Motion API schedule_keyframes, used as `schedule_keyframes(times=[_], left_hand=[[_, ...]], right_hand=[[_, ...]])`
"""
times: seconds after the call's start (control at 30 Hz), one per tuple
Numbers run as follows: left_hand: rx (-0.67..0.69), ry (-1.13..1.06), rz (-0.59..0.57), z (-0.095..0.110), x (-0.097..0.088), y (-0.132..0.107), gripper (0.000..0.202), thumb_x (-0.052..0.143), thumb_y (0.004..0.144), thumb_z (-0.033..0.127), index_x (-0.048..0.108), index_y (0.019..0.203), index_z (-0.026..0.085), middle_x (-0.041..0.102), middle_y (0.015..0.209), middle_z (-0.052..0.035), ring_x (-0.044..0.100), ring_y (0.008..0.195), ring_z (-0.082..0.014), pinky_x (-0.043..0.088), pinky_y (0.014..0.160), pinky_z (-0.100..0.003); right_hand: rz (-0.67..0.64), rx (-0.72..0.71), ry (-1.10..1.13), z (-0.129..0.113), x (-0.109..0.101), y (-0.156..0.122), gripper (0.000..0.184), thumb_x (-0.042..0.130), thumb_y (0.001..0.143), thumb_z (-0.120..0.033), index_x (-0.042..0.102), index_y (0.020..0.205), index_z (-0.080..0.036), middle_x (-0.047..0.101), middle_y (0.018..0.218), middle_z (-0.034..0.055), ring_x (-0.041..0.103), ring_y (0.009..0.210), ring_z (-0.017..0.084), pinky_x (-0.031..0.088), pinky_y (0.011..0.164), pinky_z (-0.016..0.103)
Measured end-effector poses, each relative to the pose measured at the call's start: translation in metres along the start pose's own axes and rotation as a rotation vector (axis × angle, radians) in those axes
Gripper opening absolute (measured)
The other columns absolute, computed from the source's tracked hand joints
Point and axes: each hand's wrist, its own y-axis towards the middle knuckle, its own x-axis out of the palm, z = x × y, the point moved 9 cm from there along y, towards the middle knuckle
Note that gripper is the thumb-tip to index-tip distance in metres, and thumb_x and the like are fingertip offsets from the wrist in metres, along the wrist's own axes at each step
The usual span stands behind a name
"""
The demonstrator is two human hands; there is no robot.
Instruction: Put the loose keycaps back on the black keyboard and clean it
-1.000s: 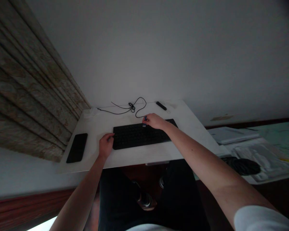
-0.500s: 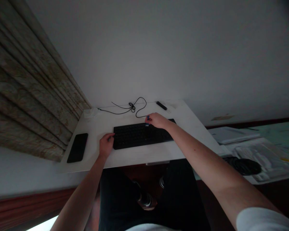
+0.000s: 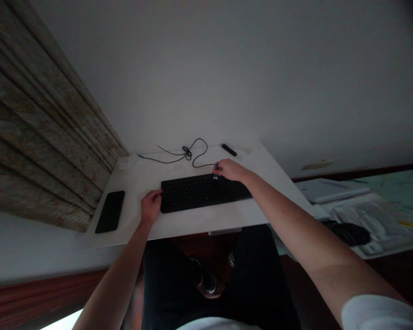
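A black keyboard [image 3: 189, 195] lies flat on the white desk [image 3: 192, 221]. My left hand [image 3: 151, 206] is closed on the keyboard's left edge, thumb against its side. Over the upper right part of the keys, my right hand [image 3: 230, 169] pinches a small blue brush [image 3: 216, 173]. Its pale lower end points down at the back rows of keys; whether it touches them I cannot tell. My forearm hides some of the keyboard's right end. Behind the keyboard a black cable [image 3: 186, 152], tied in a bundle, runs across the desk.
A black phone [image 3: 110, 211] lies at the desk's left side. Near the wall rests a small black stick-shaped object [image 3: 229, 150]. Patterned curtains [image 3: 55, 119] hang on the left. Right of the desk are papers [image 3: 333, 191] and a dark bundle [image 3: 347, 233] on a lower surface.
My right hand has moved a little to the right along the keyboard's back rows with the blue brush. My left hand stays at the left edge.
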Motion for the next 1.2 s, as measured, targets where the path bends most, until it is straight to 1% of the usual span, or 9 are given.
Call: schedule_keyframes(times=[0.17, 0.23, 0.43, 0.6, 0.73, 0.87, 0.97, 1.03, 1.2], left_hand=[[0.014, 0.012, -0.027, 0.001, 0.000, -0.001, 0.030, 0.052, 0.084, 0.023, 0.076, 0.102, 0.020, 0.076, 0.109, -0.0080, 0.069, 0.109, -0.0240, 0.049, 0.106, -0.043], [0.009, 0.007, -0.031, -0.001, 0.000, -0.001, 0.030, 0.052, 0.084, 0.024, 0.076, 0.102, 0.020, 0.076, 0.109, -0.0082, 0.069, 0.109, -0.0237, 0.049, 0.106, -0.042], [0.013, -0.002, -0.012, -0.002, 0.000, 0.000, 0.030, 0.053, 0.083, 0.024, 0.077, 0.102, 0.020, 0.076, 0.108, -0.0079, 0.069, 0.107, -0.0236, 0.049, 0.106, -0.041], [-0.003, 0.010, -0.017, -0.003, 0.000, 0.000, 0.031, 0.053, 0.083, 0.023, 0.077, 0.103, 0.019, 0.076, 0.109, -0.0076, 0.069, 0.107, -0.0235, 0.049, 0.106, -0.042], [-0.004, -0.002, -0.025, -0.001, 0.000, 0.000, 0.032, 0.053, 0.083, 0.023, 0.077, 0.103, 0.020, 0.076, 0.108, -0.0073, 0.069, 0.106, -0.0235, 0.050, 0.105, -0.042], [0.004, -0.004, -0.016, 0.000, -0.001, 0.000, 0.032, 0.053, 0.083, 0.024, 0.077, 0.103, 0.020, 0.076, 0.108, -0.0072, 0.069, 0.106, -0.0235, 0.050, 0.104, -0.041], [0.000, 0.004, -0.010, -0.001, 0.000, 0.000, 0.031, 0.053, 0.082, 0.024, 0.077, 0.102, 0.020, 0.076, 0.108, -0.0075, 0.069, 0.105, -0.0238, 0.050, 0.104, -0.042], [0.004, 0.008, -0.010, 0.000, 0.000, 0.000, 0.031, 0.053, 0.082, 0.023, 0.077, 0.101, 0.020, 0.076, 0.108, -0.0075, 0.069, 0.105, -0.0240, 0.050, 0.104, -0.042], [0.013, 0.009, -0.020, 0.001, -0.001, 0.000, 0.031, 0.053, 0.082, 0.024, 0.077, 0.102, 0.020, 0.076, 0.108, -0.0078, 0.069, 0.106, -0.0244, 0.050, 0.105, -0.043]], right_hand=[[0.013, -0.067, 0.084, -0.020, 0.012, 0.006, 0.017, 0.061, 0.092, -0.021, 0.078, 0.093, -0.017, 0.077, 0.087, 0.0059, 0.067, 0.077, 0.016, 0.045, 0.072, 0.026], [0.004, -0.049, 0.033, -0.012, 0.011, 0.004, 0.015, 0.063, 0.091, -0.020, 0.078, 0.091, -0.017, 0.077, 0.086, 0.0065, 0.066, 0.076, 0.016, 0.044, 0.071, 0.026], [-0.005, 0.041, -0.033, 0.032, -0.011, -0.013, 0.014, 0.064, 0.090, -0.020, 0.078, 0.088, -0.016, 0.076, 0.083, 0.0079, 0.066, 0.073, 0.017, 0.044, 0.069, 0.026], [0.035, 0.013, 0.088, 0.021, -0.004, -0.008, 0.017, 0.062, 0.092, -0.022, 0.077, 0.095, -0.016, 0.077, 0.089, 0.0078, 0.067, 0.078, 0.016, 0.046, 0.072, 0.026], [0.025, -0.010, 0.041, 0.021, 0.000, -0.007, 0.016, 0.063, 0.091, -0.021, 0.078, 0.091, -0.016, 0.077, 0.087, 0.0079, 0.067, 0.077, 0.017, 0.046, 0.072, 0.027], [0.035, 0.060, -0.035, 0.053, -0.016, -0.021, 0.014, 0.063, 0.089, -0.019, 0.077, 0.088, -0.016, 0.076, 0.084, 0.0086, 0.066, 0.074, 0.017, 0.045, 0.071, 0.028], [0.045, 0.107, -0.010, 0.072, -0.025, -0.031, 0.014, 0.062, 0.088, -0.019, 0.076, 0.087, -0.016, 0.075, 0.081, 0.0075, 0.066, 0.073, 0.017, 0.045, 0.070, 0.027], [0.055, 0.104, 0.048, 0.073, -0.024, -0.032, 0.015, 0.061, 0.089, -0.020, 0.076, 0.089, -0.016, 0.075, 0.082, 0.0065, 0.066, 0.073, 0.016, 0.046, 0.069, 0.026], [0.061, 0.069, 0.120, 0.057, -0.012, -0.023, 0.015, 0.061, 0.090, -0.020, 0.075, 0.092, -0.015, 0.075, 0.084, 0.0071, 0.066, 0.073, 0.016, 0.047, 0.070, 0.026]])
